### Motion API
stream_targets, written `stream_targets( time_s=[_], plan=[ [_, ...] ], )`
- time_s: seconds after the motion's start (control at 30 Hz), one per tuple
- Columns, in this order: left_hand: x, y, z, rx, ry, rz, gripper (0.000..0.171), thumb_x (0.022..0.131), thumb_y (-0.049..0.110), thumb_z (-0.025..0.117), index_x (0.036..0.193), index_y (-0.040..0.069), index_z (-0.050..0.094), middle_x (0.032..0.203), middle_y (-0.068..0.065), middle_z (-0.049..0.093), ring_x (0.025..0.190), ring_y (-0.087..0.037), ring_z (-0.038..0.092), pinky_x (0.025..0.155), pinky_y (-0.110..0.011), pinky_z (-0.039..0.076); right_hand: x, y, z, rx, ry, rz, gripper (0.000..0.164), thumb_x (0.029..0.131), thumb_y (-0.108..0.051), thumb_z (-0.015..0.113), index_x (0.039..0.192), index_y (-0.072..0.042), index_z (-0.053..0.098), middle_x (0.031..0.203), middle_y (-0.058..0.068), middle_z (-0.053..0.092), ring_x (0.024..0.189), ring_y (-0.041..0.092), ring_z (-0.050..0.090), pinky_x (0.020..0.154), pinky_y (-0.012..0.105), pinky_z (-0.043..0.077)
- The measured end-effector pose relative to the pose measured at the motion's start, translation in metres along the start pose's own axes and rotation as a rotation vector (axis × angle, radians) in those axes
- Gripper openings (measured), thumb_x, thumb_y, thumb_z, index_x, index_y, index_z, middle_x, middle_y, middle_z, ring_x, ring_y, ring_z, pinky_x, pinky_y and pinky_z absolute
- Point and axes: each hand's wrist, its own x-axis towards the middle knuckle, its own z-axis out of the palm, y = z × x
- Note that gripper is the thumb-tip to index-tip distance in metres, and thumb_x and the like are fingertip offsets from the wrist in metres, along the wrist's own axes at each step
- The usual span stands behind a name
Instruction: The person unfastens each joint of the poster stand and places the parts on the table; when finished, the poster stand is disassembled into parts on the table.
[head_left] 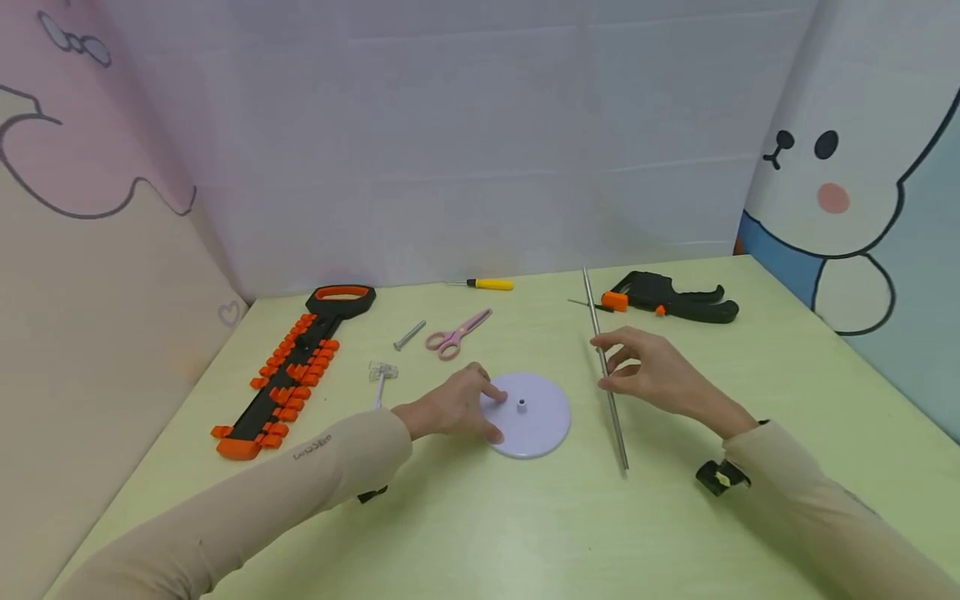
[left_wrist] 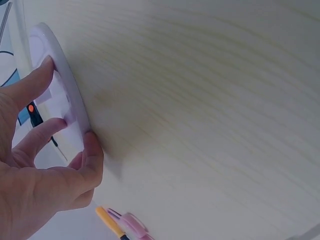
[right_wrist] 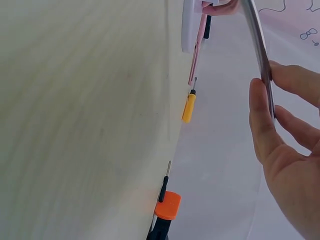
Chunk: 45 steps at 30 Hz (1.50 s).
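On the table lies a round white disc (head_left: 543, 429) with a small hollow post standing up at its middle. My left hand (head_left: 453, 404) holds it by its left side. In the left wrist view, the thumb and fingers spread over the face and rim of the disc (left_wrist: 75, 100). Right of it, my right hand (head_left: 648, 371) pinches a long thin metal rod (head_left: 615, 421) between thumb and fingertips near the middle. The rod slants, its lower end towards me; fingers press it from both sides in the right wrist view.
A black rack with orange clips (head_left: 262, 404) lies at left. Farther back are a bolt (head_left: 409, 335), pink scissors (head_left: 459, 335), a yellow screwdriver (head_left: 491, 284) and a black-and-orange trigger-handled tool (head_left: 675, 302). A clear-headed white stick (head_left: 380, 383) lies by the left sleeve.
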Motion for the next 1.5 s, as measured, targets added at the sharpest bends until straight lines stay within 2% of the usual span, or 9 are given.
stream_targets(
  time_s=[0.33,0.77,1.07,1.5],
  plan=[
    [0.002,-0.001,0.0,0.005,0.003,0.015,0.058,0.063,0.022,0.089,0.114,0.003,0.068,0.109,-0.015,0.056,0.101,-0.024,0.048,0.084,-0.032,0.044,-0.008,0.011,-0.006,-0.049,-0.097,0.062,0.057,0.077,-0.002,0.076,0.128,0.005,0.052,0.125,0.025,0.053,0.089,0.022,0.063,0.075,0.029,0.053],
    [0.002,0.001,0.0,0.01,-0.019,-0.024,0.058,0.064,0.023,0.089,0.115,0.005,0.068,0.113,-0.014,0.055,0.104,-0.024,0.048,0.087,-0.034,0.044,-0.015,0.021,-0.01,-0.094,-0.227,0.167,0.062,0.077,-0.011,0.078,0.129,0.008,0.049,0.126,0.023,0.052,0.088,0.02,0.059,0.073,0.031,0.05],
    [0.001,0.0,-0.001,0.004,-0.017,-0.024,0.059,0.065,0.024,0.089,0.116,0.005,0.067,0.114,-0.014,0.053,0.105,-0.024,0.047,0.087,-0.034,0.044,-0.013,0.021,-0.012,-0.099,-0.296,0.247,0.06,0.075,-0.011,0.079,0.126,0.007,0.052,0.108,0.013,0.058,0.084,0.019,0.057,0.073,0.034,0.048],
    [0.001,0.002,-0.003,0.016,-0.021,-0.02,0.058,0.065,0.024,0.089,0.116,0.005,0.067,0.112,-0.014,0.054,0.103,-0.023,0.047,0.085,-0.032,0.044,-0.014,0.024,-0.012,-0.147,-0.313,0.231,0.06,0.075,-0.014,0.08,0.123,0.009,0.053,0.103,0.01,0.06,0.084,0.018,0.059,0.071,0.032,0.048]
  ],
)
